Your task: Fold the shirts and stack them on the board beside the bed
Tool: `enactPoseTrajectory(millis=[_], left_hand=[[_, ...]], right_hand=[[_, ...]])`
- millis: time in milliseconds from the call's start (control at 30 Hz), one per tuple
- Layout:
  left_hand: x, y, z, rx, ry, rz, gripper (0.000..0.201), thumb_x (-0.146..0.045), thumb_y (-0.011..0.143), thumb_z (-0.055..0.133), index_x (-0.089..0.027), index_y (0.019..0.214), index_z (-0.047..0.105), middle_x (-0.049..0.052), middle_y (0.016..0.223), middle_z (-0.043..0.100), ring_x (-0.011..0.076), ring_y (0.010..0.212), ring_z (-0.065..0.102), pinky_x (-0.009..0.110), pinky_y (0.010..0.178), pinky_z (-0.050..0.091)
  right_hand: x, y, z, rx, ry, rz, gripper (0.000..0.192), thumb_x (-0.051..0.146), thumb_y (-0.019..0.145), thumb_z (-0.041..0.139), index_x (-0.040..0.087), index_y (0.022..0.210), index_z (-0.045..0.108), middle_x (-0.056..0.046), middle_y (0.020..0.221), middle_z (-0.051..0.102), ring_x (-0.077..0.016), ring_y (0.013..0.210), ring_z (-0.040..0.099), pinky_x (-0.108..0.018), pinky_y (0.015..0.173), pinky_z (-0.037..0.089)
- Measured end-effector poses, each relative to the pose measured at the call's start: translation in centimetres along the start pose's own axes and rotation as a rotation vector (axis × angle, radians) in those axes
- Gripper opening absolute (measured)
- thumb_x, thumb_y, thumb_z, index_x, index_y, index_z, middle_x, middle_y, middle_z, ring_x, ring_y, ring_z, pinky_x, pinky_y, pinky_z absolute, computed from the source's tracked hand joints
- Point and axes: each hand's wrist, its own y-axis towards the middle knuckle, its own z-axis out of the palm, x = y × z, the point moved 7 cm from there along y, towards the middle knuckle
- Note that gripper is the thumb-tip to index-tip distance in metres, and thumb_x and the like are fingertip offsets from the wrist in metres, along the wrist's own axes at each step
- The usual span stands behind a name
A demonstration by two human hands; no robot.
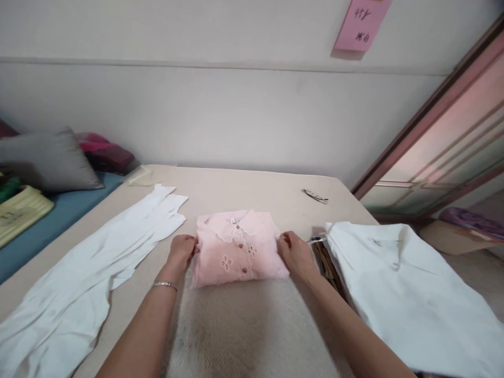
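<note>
White wall [236, 115] fills upper part of frame; beige-covered table [236, 189] spreads from ctr down to the bottom. Framed glass panel [457, 126] slants down upper R. Lower R: white garment [413, 304], spread flat on top of a pile of darker cloth [329, 262], brown edge showing. Lower L: white long garment [79, 273], loosely laid, wrinkled, running diag. from bottom L corner up toward ctr. Grey cushion [47, 160] far L, on a blue surface [88, 197].

Pink button-front blouse [232, 249] lies on table at ctr, just below mid-frame, folded to a compact, roughly rect. shape, front up, w/ scalloped trim & cutout flowers.

R hand [295, 254] is at blouse's R edge, fingers curled in, pinching the cloth; L hand [183, 249] pinches the L edge, gap betw. thumb & fingers narrow.

Smaller stuff: pink note [362, 23] w/ handwriting on wall, top R of ctr; thin dark item [315, 197] on table, R of ctr, too small to ID; bracelet [165, 284] on L wrist; reddish buttons [240, 245] down blouse front.
</note>
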Motion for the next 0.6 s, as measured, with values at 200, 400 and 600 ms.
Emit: enactPoseTrajectory(millis=[200,400,600], left_hand=[[0.1,-0.3,-0.2,-0.01,-0.023,-0.046,0.009,-0.027,0.067,0.059,-0.018,0.067,0.058,-0.002,0.043,0.05,0.0097,0.034,0.039,0.021,0.039,0.019],[0.4,0.1,-0.5,-0.034,0.015,-0.012,0.012,-0.029,0.069,0.062,-0.017,0.071,0.062,0.0,0.05,0.056,0.0126,0.04,0.051,0.021,0.042,0.027],[0.5,0.5,-0.8,-0.072,0.14,0.041,0.016,-0.031,0.071,0.064,-0.016,0.075,0.066,0.003,0.052,0.061,0.0164,0.046,0.058,0.024,0.045,0.033]], right_hand=[[1.6,4.8,2.2,0.013,-0.008,0.157,0.029,0.038,0.096,0.053,0.019,0.107,0.072,-0.015,0.108,0.073,-0.0268,0.105,0.066,-0.035,0.089,0.045],[1.9,6.2,2.9,0.04,0.171,0.203,0.018,0.025,0.087,0.058,0.016,0.084,0.073,-0.018,0.101,0.074,-0.0273,0.101,0.067,-0.032,0.084,0.049],[1.2,6.0,3.5,0.156,0.337,0.233,0.025,0.031,0.087,0.057,0.012,0.08,0.072,-0.012,0.076,0.074,-0.0219,0.075,0.068,-0.026,0.061,0.049]])
